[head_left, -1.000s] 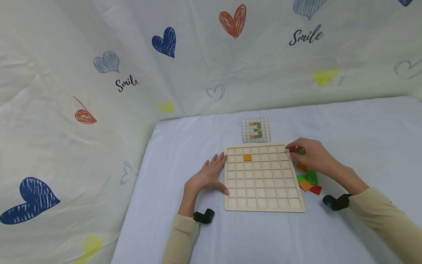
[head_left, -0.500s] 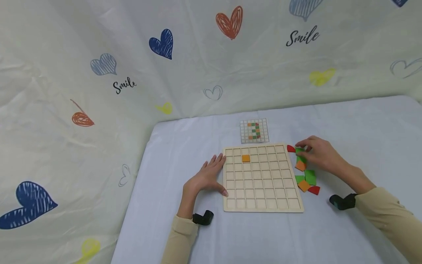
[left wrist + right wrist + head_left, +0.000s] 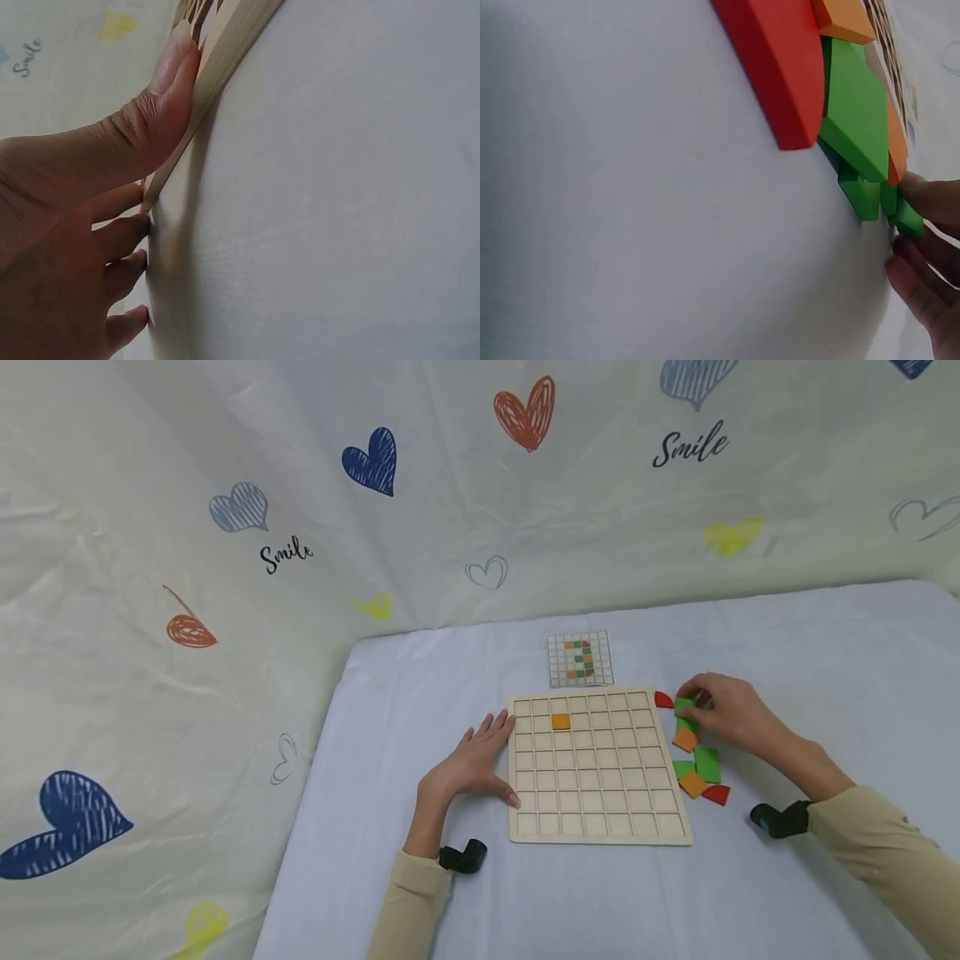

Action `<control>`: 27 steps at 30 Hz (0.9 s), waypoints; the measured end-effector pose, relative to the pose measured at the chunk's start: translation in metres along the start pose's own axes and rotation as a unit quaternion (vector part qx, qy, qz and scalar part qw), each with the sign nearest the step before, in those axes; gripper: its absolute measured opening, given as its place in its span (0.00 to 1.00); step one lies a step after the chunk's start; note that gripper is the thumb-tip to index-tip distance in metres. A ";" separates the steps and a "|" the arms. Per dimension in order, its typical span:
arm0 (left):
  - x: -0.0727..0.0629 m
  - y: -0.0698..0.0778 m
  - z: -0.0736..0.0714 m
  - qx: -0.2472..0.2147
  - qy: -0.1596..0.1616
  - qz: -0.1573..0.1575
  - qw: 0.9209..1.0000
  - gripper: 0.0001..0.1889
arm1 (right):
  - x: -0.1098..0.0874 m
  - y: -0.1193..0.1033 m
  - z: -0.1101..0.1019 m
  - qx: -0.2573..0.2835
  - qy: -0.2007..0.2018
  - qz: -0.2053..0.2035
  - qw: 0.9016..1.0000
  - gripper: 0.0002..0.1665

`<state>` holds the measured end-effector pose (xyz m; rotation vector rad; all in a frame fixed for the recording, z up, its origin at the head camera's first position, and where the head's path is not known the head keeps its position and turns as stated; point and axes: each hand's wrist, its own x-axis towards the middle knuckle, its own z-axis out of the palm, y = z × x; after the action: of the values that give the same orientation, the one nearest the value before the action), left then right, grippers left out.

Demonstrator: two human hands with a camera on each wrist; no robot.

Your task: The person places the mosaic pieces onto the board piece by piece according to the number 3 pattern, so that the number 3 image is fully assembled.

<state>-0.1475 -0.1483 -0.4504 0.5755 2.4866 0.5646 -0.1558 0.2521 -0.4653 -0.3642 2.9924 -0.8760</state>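
A wooden grid board (image 3: 600,839) lies flat, one orange square tile (image 3: 560,722) in a cell of its second row. My left hand (image 3: 474,760) rests along the board's left edge, fingers spread and thumb (image 3: 169,71) against the rim. Beyond the right edge, my right hand (image 3: 727,710) pinches a green tile (image 3: 683,703) between thumb and fingertips; the right wrist view also has this green tile (image 3: 909,219) at the fingertips. Just left of that hand is a red quarter-round tile (image 3: 663,699). An orange tile (image 3: 686,740) and another green one (image 3: 707,764) lie below it.
Behind the board lies a pattern card (image 3: 581,658) with a printed coloured grid. Nearer the front are an orange tile (image 3: 693,784), a red quarter-round piece (image 3: 717,795) and a partly covered green piece (image 3: 682,767). A white cloth (image 3: 600,902) covers the table.
The right hand has moved slightly right, off the red quarter-round tile by the board's corner and onto the green tile. My left hand stays at the board's edge.
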 end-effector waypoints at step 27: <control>-0.001 0.002 -0.001 0.001 -0.001 -0.005 1.000 0.70 | -0.011 -0.002 -0.015 0.048 -0.005 0.033 0.998 0.17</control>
<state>-0.1469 -0.1474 -0.4488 0.5645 2.4867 0.5568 -0.1459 0.2604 -0.4522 -0.2662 2.9200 -1.0047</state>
